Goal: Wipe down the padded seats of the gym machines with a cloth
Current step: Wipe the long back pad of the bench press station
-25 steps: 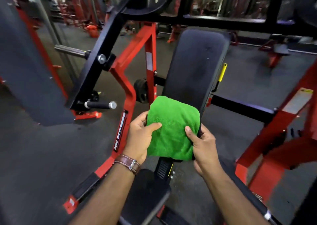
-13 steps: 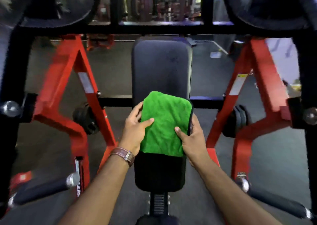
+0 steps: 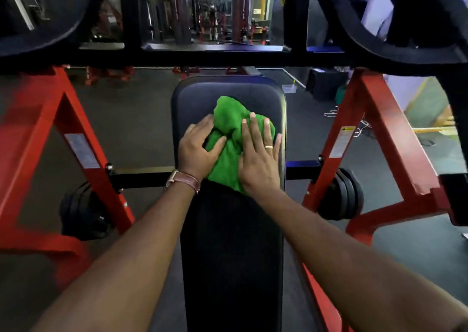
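Pressing green cloth (image 3: pixel 234 139) onto black pad (image 3: pixel 228 243): left hand (image 3: pixel 196 149) and right hand (image 3: pixel 258 159), fingers spread flat; frame label (image 3: pixel 342 141) unreadable.

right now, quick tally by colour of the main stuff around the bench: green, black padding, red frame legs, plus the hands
Green: 1, the cloth
Black padding: 1, the padded bench
Red: 2, the left frame leg and the right frame leg
Hands: 2, the left hand and the right hand, both flat on the cloth
Total: 6
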Available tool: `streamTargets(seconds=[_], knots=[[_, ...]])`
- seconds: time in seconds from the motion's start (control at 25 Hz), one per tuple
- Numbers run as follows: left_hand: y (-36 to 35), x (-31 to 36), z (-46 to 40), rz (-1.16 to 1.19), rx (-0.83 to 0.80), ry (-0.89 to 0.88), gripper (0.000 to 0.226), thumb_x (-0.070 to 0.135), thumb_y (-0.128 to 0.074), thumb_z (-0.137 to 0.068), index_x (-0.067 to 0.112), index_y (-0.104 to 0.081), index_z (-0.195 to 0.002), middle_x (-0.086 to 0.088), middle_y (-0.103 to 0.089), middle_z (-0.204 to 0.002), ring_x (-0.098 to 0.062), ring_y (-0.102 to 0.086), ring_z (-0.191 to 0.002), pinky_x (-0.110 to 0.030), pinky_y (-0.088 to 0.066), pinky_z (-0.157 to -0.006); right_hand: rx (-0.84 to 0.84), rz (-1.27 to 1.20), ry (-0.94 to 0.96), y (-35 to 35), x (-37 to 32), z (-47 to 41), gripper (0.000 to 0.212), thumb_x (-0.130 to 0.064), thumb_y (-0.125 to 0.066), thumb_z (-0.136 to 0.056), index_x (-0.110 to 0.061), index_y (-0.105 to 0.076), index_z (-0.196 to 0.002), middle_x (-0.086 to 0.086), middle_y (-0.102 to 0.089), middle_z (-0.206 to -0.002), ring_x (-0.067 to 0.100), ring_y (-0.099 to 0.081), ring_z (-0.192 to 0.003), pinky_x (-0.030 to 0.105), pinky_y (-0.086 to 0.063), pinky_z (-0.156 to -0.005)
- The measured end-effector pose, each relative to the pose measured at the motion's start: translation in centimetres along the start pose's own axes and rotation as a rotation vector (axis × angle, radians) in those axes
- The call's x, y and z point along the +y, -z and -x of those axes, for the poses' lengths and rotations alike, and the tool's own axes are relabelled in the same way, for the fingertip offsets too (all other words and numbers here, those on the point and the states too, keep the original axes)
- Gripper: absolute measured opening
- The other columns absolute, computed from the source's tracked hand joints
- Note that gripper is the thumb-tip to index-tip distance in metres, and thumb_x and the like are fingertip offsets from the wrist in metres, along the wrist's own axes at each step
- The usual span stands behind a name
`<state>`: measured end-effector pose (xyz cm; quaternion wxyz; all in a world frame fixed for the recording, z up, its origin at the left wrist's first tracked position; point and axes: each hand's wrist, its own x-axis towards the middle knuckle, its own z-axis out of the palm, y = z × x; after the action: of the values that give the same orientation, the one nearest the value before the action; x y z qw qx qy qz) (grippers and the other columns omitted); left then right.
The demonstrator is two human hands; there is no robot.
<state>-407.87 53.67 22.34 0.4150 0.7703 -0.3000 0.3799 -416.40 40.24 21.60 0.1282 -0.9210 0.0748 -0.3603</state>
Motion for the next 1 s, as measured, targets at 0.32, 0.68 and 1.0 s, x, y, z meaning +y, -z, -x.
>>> streamTargets(seconds=[0.32, 0.68, 1.0], knots=[[-0.2, -1.2, 3.2, -0.12, 0.129, 0.052, 0.043, 0.011, -0.048, -0.095, 0.003, -0.05, -0.138, -0.024, -0.034, -0.15, -0.031, -0.038, -0.137, -0.036, -0.026, -0.116, -0.007, 0.315, 0.171, -2.9, 1.4, 0.7, 0.068, -0.055, -0.041, -0.098, -0.034, -0.017, -0.158, 0.01, -0.004, -0.167, 0.043, 0.0, -0.151, 0.068, -0.006, -0.116], [0.4, -1.8, 3.5, 0.094, 0.202, 0.706, 0.048, 0.03, -0.033, -0.103, 0.016, -0.036, -0.148, -0.021, -0.055, -0.138, -0.033, -0.054, -0.124, -0.025, -0.039, -0.099, 0.048, 0.237, 0.178, -1.9, -5.9, -8.8, 0.07, -0.068, -0.035, -0.092, -0.038, -0.026, -0.154, 0.0, -0.011, -0.167, 0.049, 0.006, -0.149, 0.058, 0.008, -0.12], [1.7, -0.6, 3.6, 0.109, -0.02, 0.939, 0.053, 0.043, -0.019, -0.104, 0.011, -0.05, -0.134, -0.02, -0.054, -0.136, -0.038, -0.042, -0.128, -0.04, -0.032, -0.105, 0.075, 0.085, -0.09, 1.4, 0.4, -9.1, 0.071, -0.049, -0.052, -0.078, -0.057, -0.03, -0.145, 0.009, 0.0, -0.166, 0.043, -0.013, -0.143, 0.059, -0.015, -0.114]])
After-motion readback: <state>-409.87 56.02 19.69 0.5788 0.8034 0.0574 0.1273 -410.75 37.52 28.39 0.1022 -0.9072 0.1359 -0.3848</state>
